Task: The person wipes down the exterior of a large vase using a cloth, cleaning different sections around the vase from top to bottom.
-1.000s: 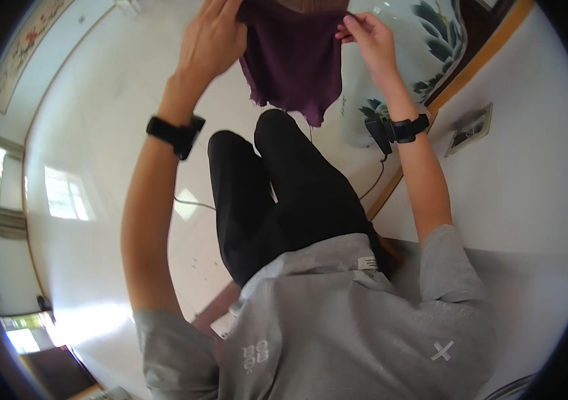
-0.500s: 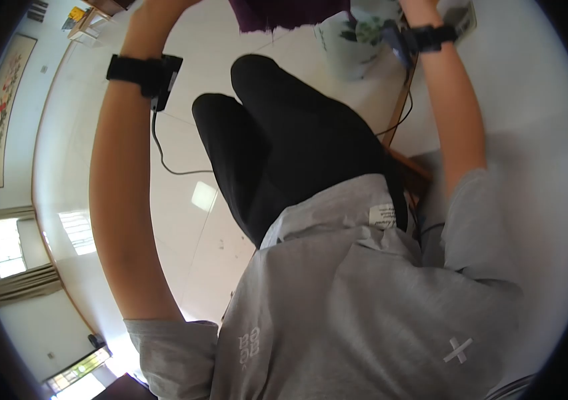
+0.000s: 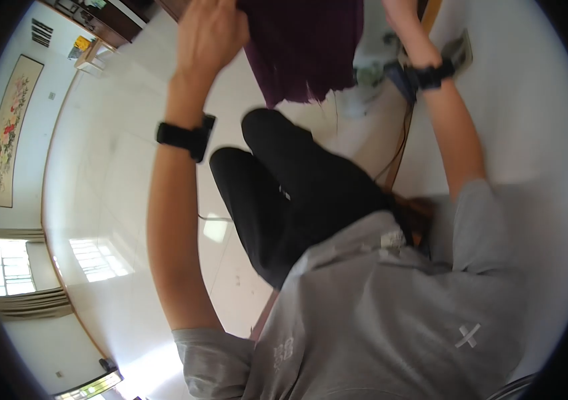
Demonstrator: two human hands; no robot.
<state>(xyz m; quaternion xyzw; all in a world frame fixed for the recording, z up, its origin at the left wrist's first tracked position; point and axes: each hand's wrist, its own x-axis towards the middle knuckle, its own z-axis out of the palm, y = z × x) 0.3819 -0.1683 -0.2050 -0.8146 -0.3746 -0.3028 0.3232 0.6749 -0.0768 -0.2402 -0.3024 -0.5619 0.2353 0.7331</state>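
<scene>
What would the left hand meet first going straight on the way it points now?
Perhaps the purple cloth, which hangs just beside the left hand; depth is unclear. Otherwise nothing shows ahead: the hand points out past the picture's top edge.

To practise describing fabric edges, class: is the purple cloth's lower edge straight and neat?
No, the purple cloth has a ragged, uneven lower edge.

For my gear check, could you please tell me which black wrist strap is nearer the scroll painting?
The left wrist's strap, on the same side as the scroll painting; the right wrist's strap sits on the opposite side.
</scene>
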